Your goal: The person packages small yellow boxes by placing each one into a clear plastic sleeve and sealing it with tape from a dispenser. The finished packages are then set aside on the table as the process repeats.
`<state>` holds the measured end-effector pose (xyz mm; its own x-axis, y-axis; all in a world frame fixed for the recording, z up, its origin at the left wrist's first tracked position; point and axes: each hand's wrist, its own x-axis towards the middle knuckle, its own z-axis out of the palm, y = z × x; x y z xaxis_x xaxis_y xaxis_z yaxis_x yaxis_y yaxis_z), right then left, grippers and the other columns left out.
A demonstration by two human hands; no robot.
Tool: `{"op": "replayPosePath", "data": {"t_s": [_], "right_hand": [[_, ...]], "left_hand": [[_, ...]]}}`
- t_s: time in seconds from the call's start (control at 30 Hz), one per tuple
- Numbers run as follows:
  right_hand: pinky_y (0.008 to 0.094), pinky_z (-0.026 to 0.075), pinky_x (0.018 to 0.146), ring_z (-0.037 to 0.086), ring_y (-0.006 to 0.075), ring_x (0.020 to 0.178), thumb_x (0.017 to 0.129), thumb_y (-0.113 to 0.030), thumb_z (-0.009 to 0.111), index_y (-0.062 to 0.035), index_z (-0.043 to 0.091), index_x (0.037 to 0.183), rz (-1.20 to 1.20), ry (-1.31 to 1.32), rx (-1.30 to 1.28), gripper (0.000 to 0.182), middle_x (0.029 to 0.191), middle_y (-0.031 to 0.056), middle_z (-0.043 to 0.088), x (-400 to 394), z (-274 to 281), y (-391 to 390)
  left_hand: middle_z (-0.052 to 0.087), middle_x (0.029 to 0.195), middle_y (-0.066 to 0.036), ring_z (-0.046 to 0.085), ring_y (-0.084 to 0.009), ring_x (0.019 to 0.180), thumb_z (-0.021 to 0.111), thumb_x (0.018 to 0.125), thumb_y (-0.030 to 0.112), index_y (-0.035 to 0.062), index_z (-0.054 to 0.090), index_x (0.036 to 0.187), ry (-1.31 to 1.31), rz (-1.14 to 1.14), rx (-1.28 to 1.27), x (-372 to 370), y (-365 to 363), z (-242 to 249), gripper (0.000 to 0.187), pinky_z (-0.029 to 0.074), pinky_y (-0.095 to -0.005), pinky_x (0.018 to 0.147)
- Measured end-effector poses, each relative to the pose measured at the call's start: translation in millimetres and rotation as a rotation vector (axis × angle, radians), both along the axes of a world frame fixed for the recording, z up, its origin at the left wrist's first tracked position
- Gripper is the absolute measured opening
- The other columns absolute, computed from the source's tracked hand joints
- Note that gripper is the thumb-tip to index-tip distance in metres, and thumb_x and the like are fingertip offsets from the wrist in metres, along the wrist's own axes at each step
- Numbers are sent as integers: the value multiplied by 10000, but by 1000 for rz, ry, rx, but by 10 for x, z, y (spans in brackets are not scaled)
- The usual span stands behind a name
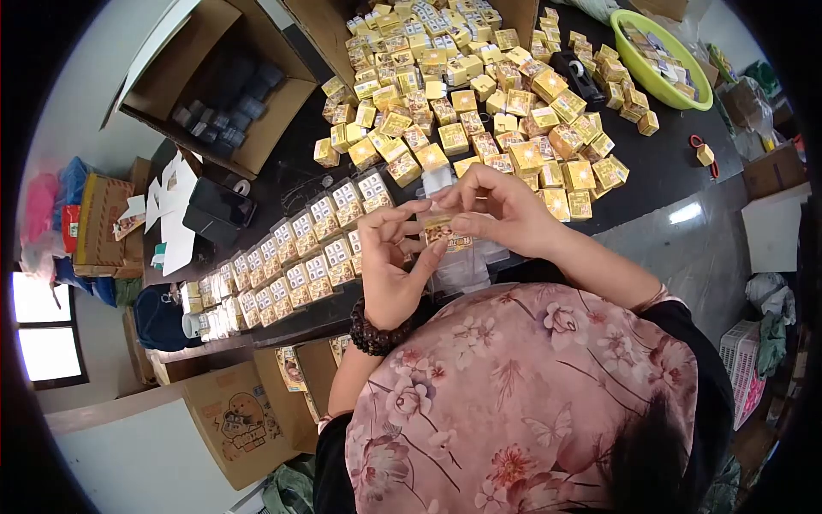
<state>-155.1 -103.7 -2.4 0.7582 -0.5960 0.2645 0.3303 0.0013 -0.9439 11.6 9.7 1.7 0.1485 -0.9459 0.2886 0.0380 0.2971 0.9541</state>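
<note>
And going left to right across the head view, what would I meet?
Window, white papers, beaded bracelet, held printed package, black tape dispenser, yellow-green basin, white crate.

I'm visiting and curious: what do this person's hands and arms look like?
The left hand and right hand are ungloved. A dark beaded bracelet circles the left wrist; none shows on the right. Black sleeves end in pinkish edging.

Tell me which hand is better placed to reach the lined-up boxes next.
Probably the left hand: it is beside the near end of the lined-up boxes, while the right hand is farther off, across the small package both hold.
</note>
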Motion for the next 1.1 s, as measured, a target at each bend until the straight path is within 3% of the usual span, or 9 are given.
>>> {"op": "replayPosePath", "data": {"t_s": [0.17,0.23,0.33,0.67,0.77,0.83,0.93,1.0,1.1], "right_hand": [[311,507,905,610,183,1066,843,17,679,-21,655,1024,30,127,-132,186,1075,99,630,-13,81,-54],[291,515,871,635,168,1006,831,37,681,-8,684,939,31,114,69,118,1009,92,644,-8,57,-50],[283,516,843,649,177,976,831,51,672,2,689,917,2,166,40,100,992,93,645,-28,93,-34],[303,472,915,582,208,1116,893,22,602,4,688,993,66,84,-72,133,1059,98,593,-67,-48,-35],[272,463,855,567,155,1066,930,-66,581,-25,675,1081,104,185,-235,183,1117,76,583,-54,-17,-105],[317,415,979,503,213,1196,944,-58,541,-45,630,1205,286,322,-394,276,1216,94,547,-5,2,-311],[344,427,987,550,258,1154,891,24,511,-65,620,1183,-147,477,-533,325,1204,104,588,286,-410,-1110],[366,439,996,559,324,1124,823,81,497,-41,611,1156,-399,691,-929,372,1205,130,594,447,-479,-1706],[390,436,997,512,324,1162,739,99,518,-41,583,1193,-251,823,-1332,480,1260,114,568,607,-739,-2407]], "left_hand": [[494,1296,-163,578,-197,1107,646,828,-104,34,326,1239,-216,-8,37,-27,17,50,539,530,-275,800],[506,1294,-164,574,-196,1116,645,827,-104,33,332,1246,-246,-22,29,-23,30,75,541,519,-285,819],[510,1300,-161,577,-194,1110,645,826,-105,31,338,1269,-270,-46,40,0,43,99,555,504,-284,840],[506,1316,-152,565,-192,1107,628,844,-94,32,377,1297,-190,-83,62,79,41,27,532,496,-284,863],[526,1258,-123,577,-168,1074,603,867,-94,6,421,1286,-315,-50,15,128,31,-90,467,510,-270,816],[522,1261,-113,578,-172,1081,562,903,-72,12,456,1240,-107,12,141,141,47,-165,362,528,-278,827],[533,1233,-125,588,-225,1091,512,952,13,53,440,1178,488,149,200,219,58,-141,240,551,-399,884],[539,1223,-135,591,-272,1093,499,957,24,67,417,1168,642,94,199,275,101,-136,230,534,-453,899],[538,1228,-133,577,-302,1119,492,951,15,86,415,1151,823,-28,403,249,229,-124,226,506,-483,928]]}}
